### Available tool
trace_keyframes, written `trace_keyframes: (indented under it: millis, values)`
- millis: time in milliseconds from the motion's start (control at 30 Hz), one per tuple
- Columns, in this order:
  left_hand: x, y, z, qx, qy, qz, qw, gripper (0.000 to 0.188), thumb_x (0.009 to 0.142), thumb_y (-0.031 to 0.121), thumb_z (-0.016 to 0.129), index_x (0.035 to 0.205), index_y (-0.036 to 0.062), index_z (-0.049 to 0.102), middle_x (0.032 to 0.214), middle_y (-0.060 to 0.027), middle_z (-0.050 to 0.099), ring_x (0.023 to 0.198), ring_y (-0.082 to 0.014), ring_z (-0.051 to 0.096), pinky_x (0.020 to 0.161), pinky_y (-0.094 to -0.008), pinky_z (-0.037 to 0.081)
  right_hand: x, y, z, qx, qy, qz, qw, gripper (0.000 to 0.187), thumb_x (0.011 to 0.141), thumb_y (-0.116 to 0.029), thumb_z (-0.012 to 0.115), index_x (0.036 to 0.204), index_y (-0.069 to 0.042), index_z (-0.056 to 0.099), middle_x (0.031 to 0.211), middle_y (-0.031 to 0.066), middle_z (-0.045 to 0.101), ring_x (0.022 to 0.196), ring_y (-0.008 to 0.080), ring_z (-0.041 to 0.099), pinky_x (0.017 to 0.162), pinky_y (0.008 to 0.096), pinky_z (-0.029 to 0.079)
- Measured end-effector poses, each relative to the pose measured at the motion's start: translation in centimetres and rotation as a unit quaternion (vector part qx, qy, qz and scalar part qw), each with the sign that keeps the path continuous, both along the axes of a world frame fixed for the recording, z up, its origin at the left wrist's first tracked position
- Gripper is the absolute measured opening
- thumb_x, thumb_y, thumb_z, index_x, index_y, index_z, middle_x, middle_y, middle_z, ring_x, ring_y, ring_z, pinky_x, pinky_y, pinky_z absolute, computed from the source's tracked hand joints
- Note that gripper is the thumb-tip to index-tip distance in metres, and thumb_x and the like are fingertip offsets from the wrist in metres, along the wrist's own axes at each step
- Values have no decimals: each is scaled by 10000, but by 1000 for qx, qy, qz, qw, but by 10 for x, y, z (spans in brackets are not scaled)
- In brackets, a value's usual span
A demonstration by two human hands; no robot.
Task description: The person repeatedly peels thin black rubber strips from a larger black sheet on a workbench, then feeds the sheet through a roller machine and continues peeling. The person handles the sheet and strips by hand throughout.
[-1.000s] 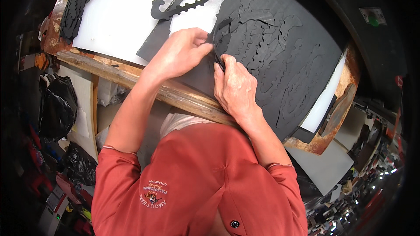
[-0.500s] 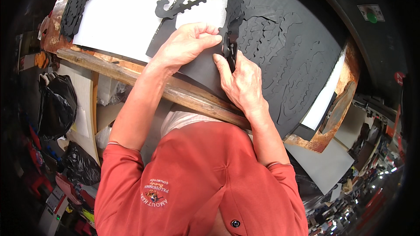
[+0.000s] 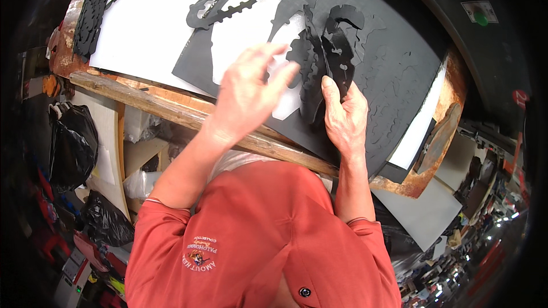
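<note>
My right hand [image 3: 347, 117] is closed, thumb uppermost, on black cut-out pieces [image 3: 341, 60] of thin sheet material. They stand up, bent and notched along their edges, above the black sheet [image 3: 394, 102]. Just left of them, another toothed black strip [image 3: 308, 60] rises from the sheet, partly overlapped. My left hand [image 3: 248, 91] hovers over the white gap in the sheet, blurred at the fingertips, its thumb and fingers apart with nothing between them. Cut outlines of more notched shapes run across the sheet to the right. A looped black offcut [image 3: 220, 8] lies to the far left of it.
A white sheet [image 3: 148, 28] covers the table's left part, with a stack of black notched pieces [image 3: 94, 14] at its left end. A wooden rail [image 3: 148, 102] runs along the near edge. At upper right is a green button [image 3: 481, 18] on a dark machine.
My right hand has moved right, lifting black pieces out of the sheet and widening the white gap. My left hand has come away from them, down and left, its fingers spread.
</note>
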State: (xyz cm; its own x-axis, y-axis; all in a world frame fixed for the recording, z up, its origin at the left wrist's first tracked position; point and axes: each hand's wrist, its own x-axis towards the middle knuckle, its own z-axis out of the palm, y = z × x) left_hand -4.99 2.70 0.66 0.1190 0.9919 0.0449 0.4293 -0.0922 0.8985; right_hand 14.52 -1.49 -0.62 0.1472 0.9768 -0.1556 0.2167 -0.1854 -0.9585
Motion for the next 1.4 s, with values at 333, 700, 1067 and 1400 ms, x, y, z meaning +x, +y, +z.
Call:
trace_keyframes:
  millis: [333,700,1067,1400]
  values:
    - [26,-3,-15,42,-6,-60,997,506,894,288,854,1277,-16,724,1204,-171,726,989,-328,712,905,-402,579,5,6,-17,35,85,-1,996,262,1116,-232,597,1112,5,709,789,-19,627,733,83,517,660,307,472]
    - [23,4,-11,-214,-118,-45,969,217,951,176,830,1016,-18,758,890,-6,685,830,-64,571,751,-263,491,10,12,-28,-39,130,21,990,293,1089,-296,676,1048,-13,743,854,-54,639,774,59,515,686,269,457]
    - [-11,-4,-36,-194,-341,5,920,101,1029,128,738,1043,30,758,1367,-113,672,1072,-138,657,978,-303,516,32,19,19,76,-222,-29,972,174,1061,-148,666,1010,13,711,783,135,706,644,262,687,615,375,556]
    - [3,-6,-21,-136,-351,10,926,107,1053,122,697,1055,20,730,1370,-155,693,1141,-171,677,994,-325,543,-32,33,22,59,-260,101,959,224,1043,-163,631,988,52,658,876,276,705,796,482,702,716,537,568]
